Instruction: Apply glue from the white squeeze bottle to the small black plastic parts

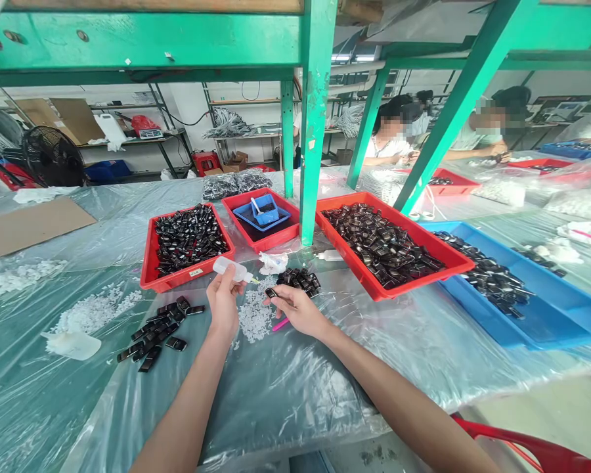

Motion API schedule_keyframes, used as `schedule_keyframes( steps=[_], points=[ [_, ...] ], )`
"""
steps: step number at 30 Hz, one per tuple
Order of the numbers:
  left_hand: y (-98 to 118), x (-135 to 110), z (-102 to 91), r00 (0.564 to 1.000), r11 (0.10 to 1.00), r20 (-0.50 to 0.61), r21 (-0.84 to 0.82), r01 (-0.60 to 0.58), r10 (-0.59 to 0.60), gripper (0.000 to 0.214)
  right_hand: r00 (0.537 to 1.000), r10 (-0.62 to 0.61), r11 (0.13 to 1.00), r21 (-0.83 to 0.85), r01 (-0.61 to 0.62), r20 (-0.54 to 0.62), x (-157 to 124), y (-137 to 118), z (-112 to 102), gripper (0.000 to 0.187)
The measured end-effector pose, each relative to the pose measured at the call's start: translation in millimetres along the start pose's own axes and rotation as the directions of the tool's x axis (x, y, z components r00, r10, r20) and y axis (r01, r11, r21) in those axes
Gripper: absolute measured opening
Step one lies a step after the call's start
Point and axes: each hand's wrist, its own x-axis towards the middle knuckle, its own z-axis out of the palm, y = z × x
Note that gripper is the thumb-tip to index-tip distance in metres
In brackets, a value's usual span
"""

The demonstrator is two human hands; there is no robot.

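Mid-batch, I'd say: one black part [270, 293] in work, loose piles left of the left hand [223, 305] and beyond the right hand [299, 310]; can't tell which is done. Left fingers close round a bottle [240, 272], nozzle angled down; right pinches the part near the nozzle, forearms converging.

A translucent squeeze bottle [230, 269] lay tilted in the left hand [224, 302], nozzle [254, 280] angled toward a small, glossy black piece [270, 293] in the right hand [299, 310].
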Motion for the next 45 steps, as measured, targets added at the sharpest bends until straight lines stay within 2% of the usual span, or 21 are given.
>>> schedule_keyframes(
  steps=[9, 19, 45],
  points=[
    [-2.0, -0.1, -0.6, 1.0, 0.994, -0.003, 0.105, -0.03, 0.03, 0.037, 1.0, -0.019, 1.0, -0.011, 0.019, -0.024, 0.7, 1.0, -0.4, 0.028],
    [-4.1, -1.9, -0.9, 0.999, 0.991, 0.035, 0.132, -0.033, 0.029, 0.038, 1.0, -0.015, 1.0, -0.024, 0.014, -0.017, -1.1, -3.8, -0.5, 0.024],
    [-6.0, 2.3, -4.3, 0.986, 0.968, 0.141, 0.221, -0.121, 0.091, 0.037, 1.0, -0.008, 1.0, -0.018, 0.008, 0.004, -1.2, -6.4, -1.6, 0.03]
  ],
)
